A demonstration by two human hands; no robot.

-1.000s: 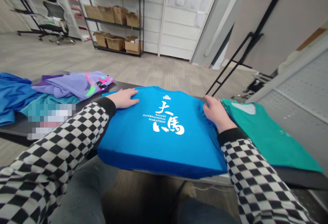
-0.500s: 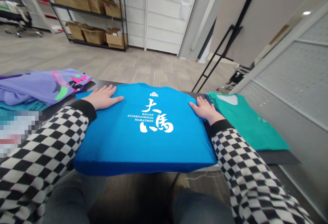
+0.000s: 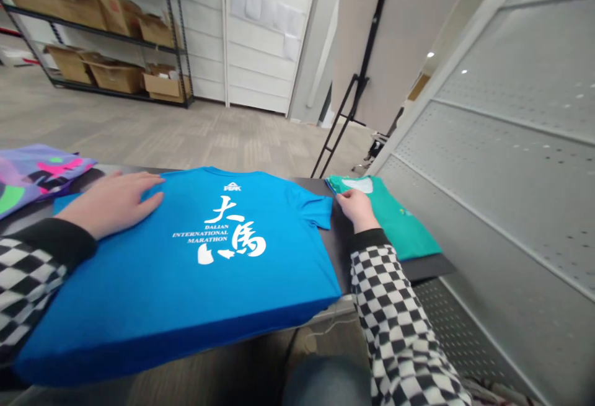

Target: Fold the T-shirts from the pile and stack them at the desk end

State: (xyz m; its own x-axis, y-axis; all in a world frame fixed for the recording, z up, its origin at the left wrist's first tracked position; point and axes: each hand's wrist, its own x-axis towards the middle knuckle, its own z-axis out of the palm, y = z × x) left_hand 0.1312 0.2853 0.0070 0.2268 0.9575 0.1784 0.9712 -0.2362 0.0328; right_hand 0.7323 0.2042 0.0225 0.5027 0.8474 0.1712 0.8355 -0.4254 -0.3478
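A blue T-shirt (image 3: 153, 288) lies spread face up across the dark table, white lettering on its chest and its hem hanging over the front edge. My left hand (image 3: 118, 203) rests flat on its left shoulder area, fingers stretched and thumb apart. Right of the shirt, my right hand (image 3: 357, 209) is at the left edge of a folded green T-shirt (image 3: 400, 223), its fingers bent and pressed together on that edge. The fingertips are partly hidden. The blue right sleeve lies free, just left of this hand.
A purple printed garment (image 3: 46, 173) lies at the table's left end. Along the right side runs a grey perforated panel (image 3: 502, 158). Behind the table stand an easel board (image 3: 385, 40) and a rack (image 3: 93, 28) with cardboard boxes.
My right hand has left the blue T-shirt's right sleeve and moved to the green T-shirt's edge, its fingers closing. My left hand stays on the blue shirt. The view has swung right.
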